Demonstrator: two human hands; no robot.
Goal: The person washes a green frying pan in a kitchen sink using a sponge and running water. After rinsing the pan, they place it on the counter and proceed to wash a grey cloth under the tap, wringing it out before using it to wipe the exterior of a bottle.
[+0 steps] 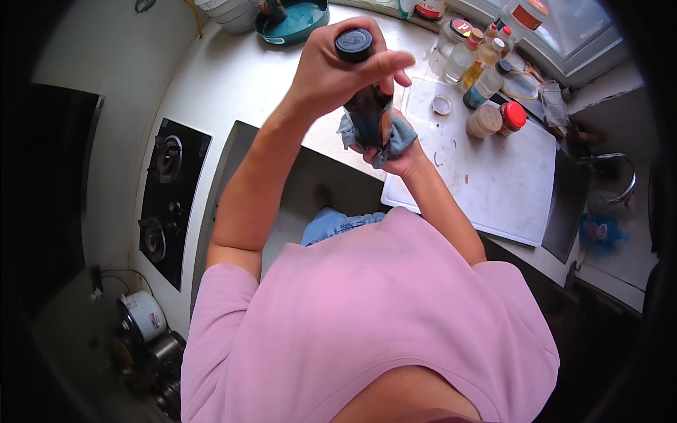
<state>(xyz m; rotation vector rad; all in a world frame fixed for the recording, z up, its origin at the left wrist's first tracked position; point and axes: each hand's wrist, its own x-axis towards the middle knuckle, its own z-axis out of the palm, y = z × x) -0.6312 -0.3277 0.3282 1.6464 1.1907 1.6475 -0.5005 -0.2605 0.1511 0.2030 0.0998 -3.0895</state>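
Note:
A dark bottle (368, 119) with a black cap (353, 44) is held up in front of me, over the counter's front edge. My left hand (325, 71) grips it around the neck, just below the cap, with the thumb stretched out to the right. Lower down, my right hand (406, 158) presses a grey-blue cloth (404, 138) around the bottle's lower part. The cloth covers much of the palm and hides part of the bottle, including its base. A label shows on the bottle's side.
To the right lies a white board (497, 185) carrying a round lid (441, 105), a red-capped jar (512, 117) and another jar (484, 121). Several bottles (461, 61) stand behind. A gas hob (172, 201) is left, a green pan (296, 26) far back, a faucet (627, 177) far right.

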